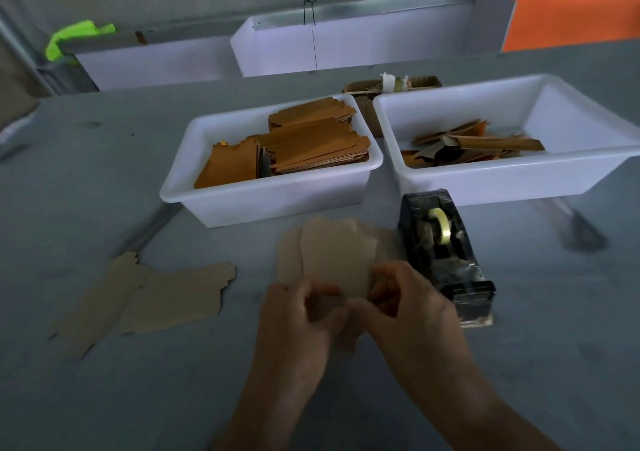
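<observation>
both hands, left hand (298,315) and right hand (405,308), pinch the blurred cardboard cutout (332,256) just above the bench (104,180), tape dispenser (446,253) close by for sealing, probably.

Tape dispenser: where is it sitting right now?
In the head view the tape dispenser sits right of centre on the table, just in front of the right white tub and beside the right hand.

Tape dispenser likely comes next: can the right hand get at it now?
Probably yes: the tape dispenser sits just beside the right hand, nothing between them, but that hand grips the cardboard piece and must let go first.
</observation>
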`<state>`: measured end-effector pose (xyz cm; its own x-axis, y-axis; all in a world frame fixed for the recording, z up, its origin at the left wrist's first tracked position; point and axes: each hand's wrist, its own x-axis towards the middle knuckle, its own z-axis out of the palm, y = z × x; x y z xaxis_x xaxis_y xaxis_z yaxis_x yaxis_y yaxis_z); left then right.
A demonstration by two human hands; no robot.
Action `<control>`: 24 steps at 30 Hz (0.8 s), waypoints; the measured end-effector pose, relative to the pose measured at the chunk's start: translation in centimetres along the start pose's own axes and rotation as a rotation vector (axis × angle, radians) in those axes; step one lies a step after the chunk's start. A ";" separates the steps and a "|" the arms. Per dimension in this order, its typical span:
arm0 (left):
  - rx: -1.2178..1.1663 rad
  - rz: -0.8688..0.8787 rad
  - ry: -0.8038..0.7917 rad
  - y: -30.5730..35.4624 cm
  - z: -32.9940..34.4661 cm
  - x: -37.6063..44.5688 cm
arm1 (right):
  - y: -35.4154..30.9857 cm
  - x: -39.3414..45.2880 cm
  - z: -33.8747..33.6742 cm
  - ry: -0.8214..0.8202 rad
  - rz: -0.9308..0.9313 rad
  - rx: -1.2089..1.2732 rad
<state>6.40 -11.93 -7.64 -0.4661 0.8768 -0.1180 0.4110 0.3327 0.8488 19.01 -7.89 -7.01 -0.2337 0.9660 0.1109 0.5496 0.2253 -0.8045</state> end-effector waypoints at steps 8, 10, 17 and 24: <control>-0.002 -0.055 0.139 0.8 0.0 -0.6 | 0.3 0.0 0.6 -0.004 0.030 -0.086; -0.067 -0.089 0.135 0.8 -0.2 -0.7 | 0.4 -0.4 0.3 0.012 0.053 -0.032; -0.450 -0.085 -0.051 0.9 -1.7 -1.3 | 0.6 -1.3 -1.3 -0.032 0.268 0.404; -0.499 -0.039 -0.292 1.4 -2.3 -2.2 | 1.2 -1.4 -2.5 -0.207 0.454 0.980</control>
<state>6.18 -14.19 -5.00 -0.2088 0.9503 -0.2310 -0.0542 0.2246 0.9730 21.98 -8.66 -6.65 -0.3510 0.8730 -0.3387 -0.2356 -0.4324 -0.8703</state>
